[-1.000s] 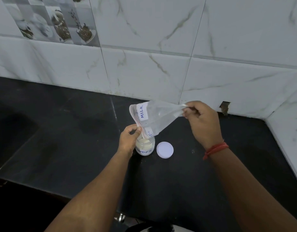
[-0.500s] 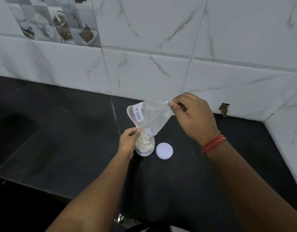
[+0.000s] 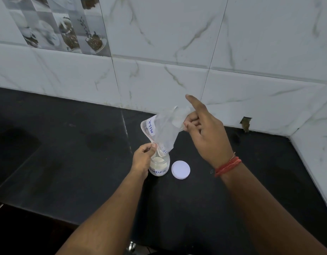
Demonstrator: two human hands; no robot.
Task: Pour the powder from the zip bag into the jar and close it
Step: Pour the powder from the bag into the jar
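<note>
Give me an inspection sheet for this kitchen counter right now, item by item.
Surface: black counter, dark and glossy.
Job's things: zip bag upended, mouth at the open jar; powder inside the jar; white lid flat beside it, off.
Clutter: nothing seen.
Hands: left hand pinches the bag's mouth at the jar; right hand holds the bag's raised bottom, index finger straight.
Cables: nothing seen.
Surroundings: marble-look wall tiles, a chipped hole at the base.
</note>
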